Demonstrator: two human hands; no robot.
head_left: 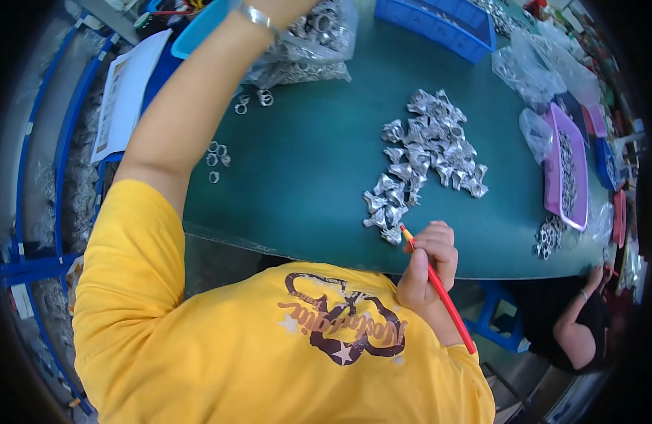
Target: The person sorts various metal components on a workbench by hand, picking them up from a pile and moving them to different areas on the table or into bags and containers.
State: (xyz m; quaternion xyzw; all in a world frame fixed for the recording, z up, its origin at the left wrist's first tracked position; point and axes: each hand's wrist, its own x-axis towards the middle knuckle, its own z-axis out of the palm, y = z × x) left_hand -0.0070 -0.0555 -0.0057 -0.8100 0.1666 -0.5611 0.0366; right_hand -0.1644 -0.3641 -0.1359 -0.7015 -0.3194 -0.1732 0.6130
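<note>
My right hand is closed around a red pencil, whose tip points at the near end of a pile of silver metal castings on the green table. My left arm stretches to the far left of the table. At the upper edge my left hand is partly cut off, beside a clear plastic bag full of silver ring-shaped parts; its fingers do not show. Several loose metal rings lie near my left forearm, and a few more rings sit by the bag.
A blue bin stands at the far side. On the right are a purple basket of small metal parts, plastic bags and a ring cluster. Another person's arm and a blue stool are at lower right. Racks line the left.
</note>
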